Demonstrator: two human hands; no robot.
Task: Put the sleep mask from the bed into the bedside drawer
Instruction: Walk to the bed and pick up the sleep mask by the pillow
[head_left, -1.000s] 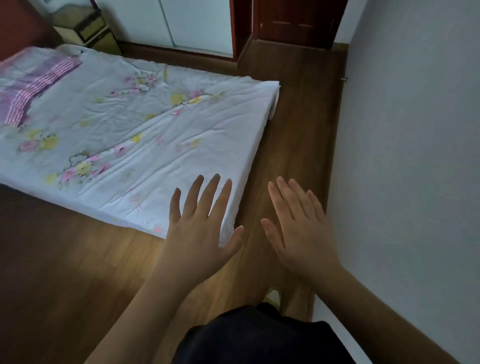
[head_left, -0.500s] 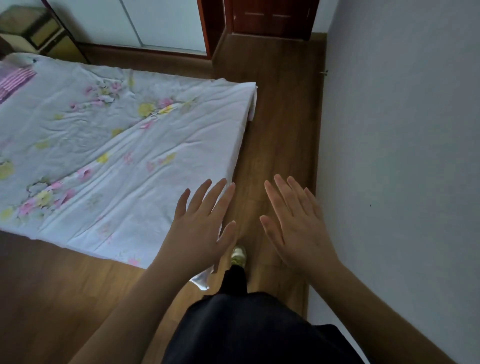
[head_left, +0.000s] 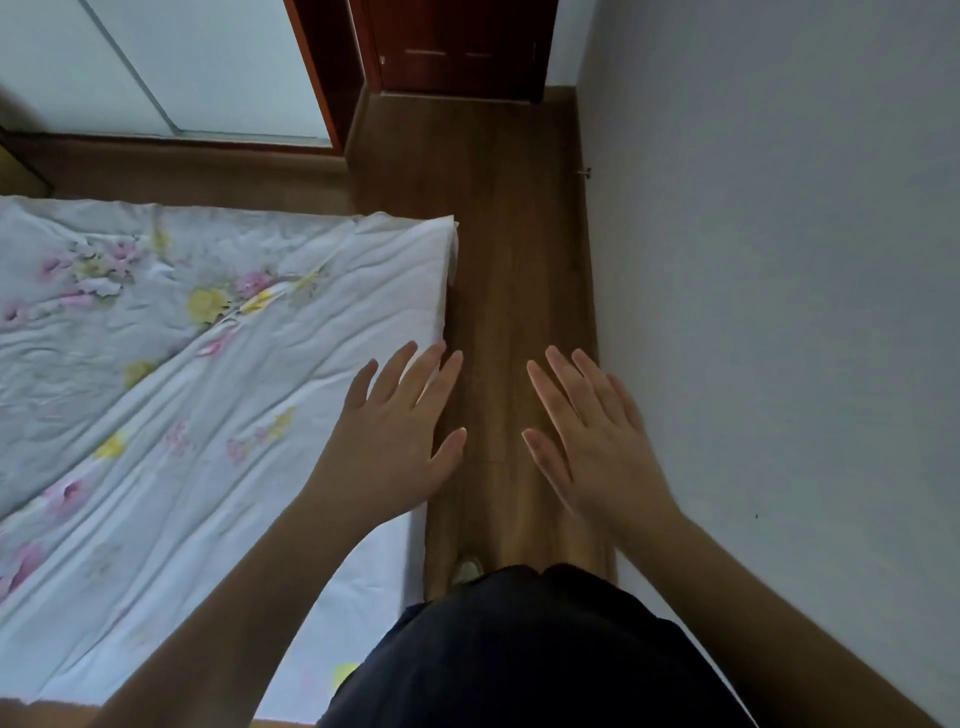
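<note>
The bed (head_left: 218, 364), covered by a white sheet with pink and yellow flowers, fills the left half of the view. No sleep mask and no bedside drawer show in this frame. My left hand (head_left: 400, 441) hovers flat with fingers spread over the bed's right edge, holding nothing. My right hand (head_left: 592, 441) is held out the same way over the wooden floor strip beside the bed, also empty.
A narrow strip of wooden floor (head_left: 509, 249) runs between the bed and a grey wall (head_left: 779, 312) on the right. A dark red door (head_left: 462, 47) closes the far end. White sliding wardrobe doors (head_left: 182, 67) stand behind the bed. My foot (head_left: 470, 567) shows below.
The view has swung right and forward along the bed's side, so the bed slid left. The pink striped pillow and the box by the wardrobe left the frame. Both hands stayed spread.
</note>
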